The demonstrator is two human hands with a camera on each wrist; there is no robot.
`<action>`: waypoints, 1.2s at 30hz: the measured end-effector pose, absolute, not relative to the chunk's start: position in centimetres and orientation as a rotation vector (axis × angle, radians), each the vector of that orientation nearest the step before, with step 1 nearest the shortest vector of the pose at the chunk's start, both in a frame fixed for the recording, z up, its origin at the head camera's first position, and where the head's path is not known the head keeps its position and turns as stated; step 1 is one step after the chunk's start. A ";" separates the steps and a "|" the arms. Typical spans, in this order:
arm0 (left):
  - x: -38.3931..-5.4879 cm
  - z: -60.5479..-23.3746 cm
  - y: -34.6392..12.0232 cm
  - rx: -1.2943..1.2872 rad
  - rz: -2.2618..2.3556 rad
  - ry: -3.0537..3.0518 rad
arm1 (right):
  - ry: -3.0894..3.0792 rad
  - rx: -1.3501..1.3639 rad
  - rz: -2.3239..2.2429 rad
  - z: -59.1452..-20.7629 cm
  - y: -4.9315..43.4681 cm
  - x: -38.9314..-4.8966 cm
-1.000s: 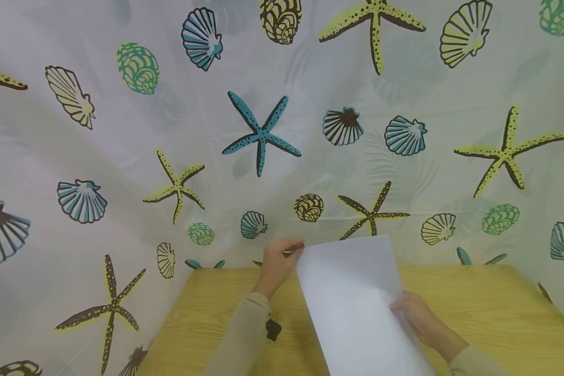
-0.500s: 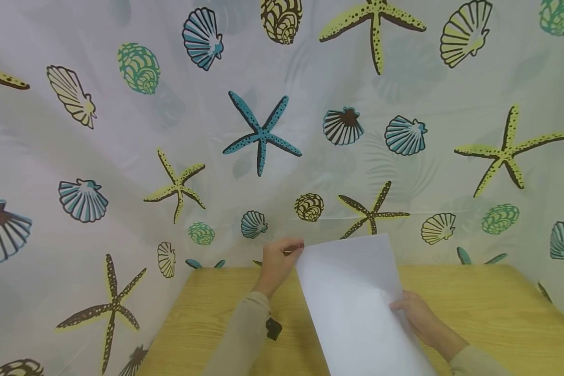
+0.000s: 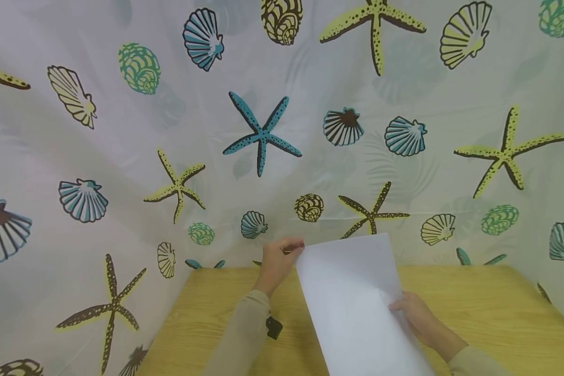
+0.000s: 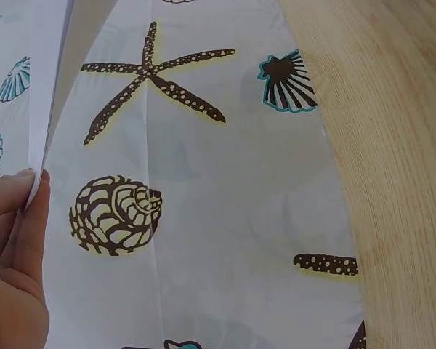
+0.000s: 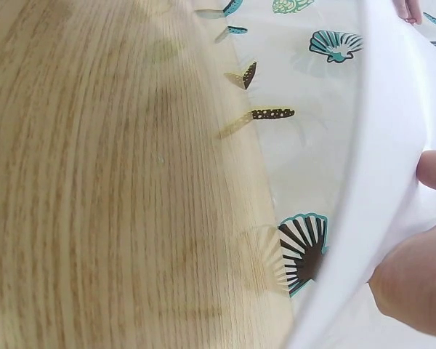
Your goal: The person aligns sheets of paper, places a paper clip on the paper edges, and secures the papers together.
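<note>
A large white sheet of paper (image 3: 352,297) is held up at a tilt above the table, its lower end running out of the head view. At its upper left corner my left hand (image 3: 277,261) pinches the edge between thumb and fingertips; the left wrist view shows the paper (image 4: 52,87) between thumb and finger, with more than one layer or fold visible. Along the right edge, my right hand (image 3: 423,321) grips the sheet, thumb on the near face. In the right wrist view the thumb presses into the paper (image 5: 385,160), which bends there. The fingers behind the sheet are hidden.
A wood-grain table (image 3: 479,303) lies below the hands. A small black object (image 3: 274,328) shows beside the left sleeve; its kind cannot be told. Behind and at both sides hangs a white curtain (image 3: 310,172) printed with starfish and shells.
</note>
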State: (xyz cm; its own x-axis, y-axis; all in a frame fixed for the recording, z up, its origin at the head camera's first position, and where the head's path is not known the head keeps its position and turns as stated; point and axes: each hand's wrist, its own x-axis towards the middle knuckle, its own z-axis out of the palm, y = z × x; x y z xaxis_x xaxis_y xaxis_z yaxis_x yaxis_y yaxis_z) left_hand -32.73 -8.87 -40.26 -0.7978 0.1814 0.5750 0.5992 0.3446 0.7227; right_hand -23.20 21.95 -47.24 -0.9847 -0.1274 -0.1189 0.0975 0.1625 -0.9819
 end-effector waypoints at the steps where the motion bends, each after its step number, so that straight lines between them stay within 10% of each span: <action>1: -32.7 -40.2 -8.9 -0.682 -1.448 -2.221 | 2.253 -0.030 -1.929 -47.3 22.0 -23.2; 36: -32.8 -39.6 -8.6 -0.702 -1.453 -2.286 | 2.264 0.001 -1.944 -47.6 22.2 -23.4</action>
